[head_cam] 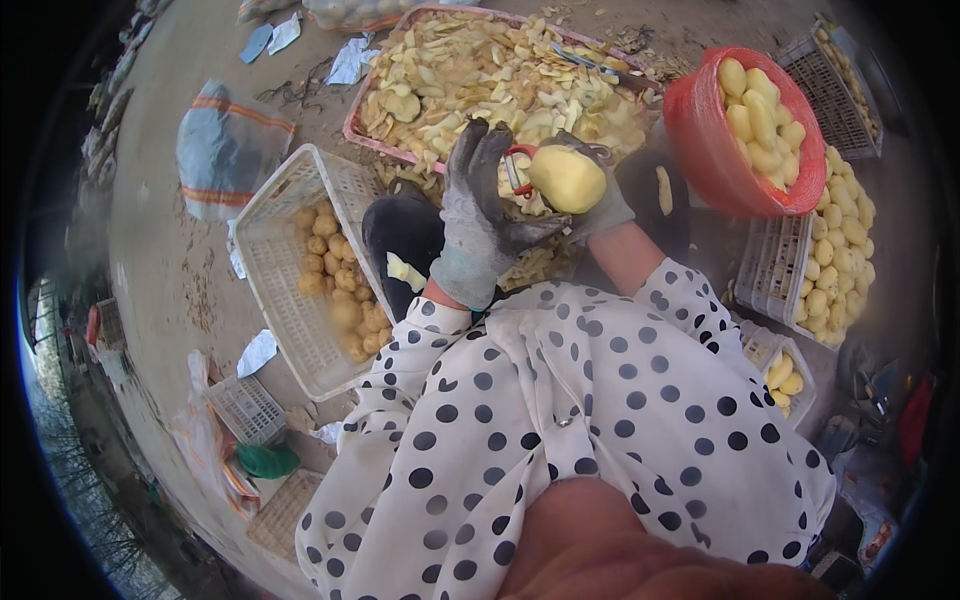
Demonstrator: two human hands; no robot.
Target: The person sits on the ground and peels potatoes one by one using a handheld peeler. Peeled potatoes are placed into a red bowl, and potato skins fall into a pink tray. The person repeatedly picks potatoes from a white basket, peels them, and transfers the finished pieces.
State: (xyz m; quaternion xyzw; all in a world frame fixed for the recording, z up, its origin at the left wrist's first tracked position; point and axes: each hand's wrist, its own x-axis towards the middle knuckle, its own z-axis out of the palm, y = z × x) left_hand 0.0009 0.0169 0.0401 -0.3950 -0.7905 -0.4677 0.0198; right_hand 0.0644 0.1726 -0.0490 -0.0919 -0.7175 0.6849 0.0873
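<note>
My left hand (480,202), in a grey-and-black work glove, is spread with its fingers up and thumb stretched out below a peeled potato (568,180). Whether the thumb touches the potato I cannot tell. My right hand (606,202), gloved too, is around a red-framed peeler (519,171) whose blade end points to my left palm. The potato lies in front of the right hand and hides much of its fingers and the peeler's handle. Beyond both hands is a pink-rimmed tray (360,135) heaped with potato peelings (465,75).
At left stands a white plastic crate (262,225) with unpeeled potatoes (341,270). Peeled potatoes fill a red-bagged container (694,135) and a crate (772,262) at right. A knife-like tool (592,64) lies on the peelings. A woven sack (229,150) lies on the ground.
</note>
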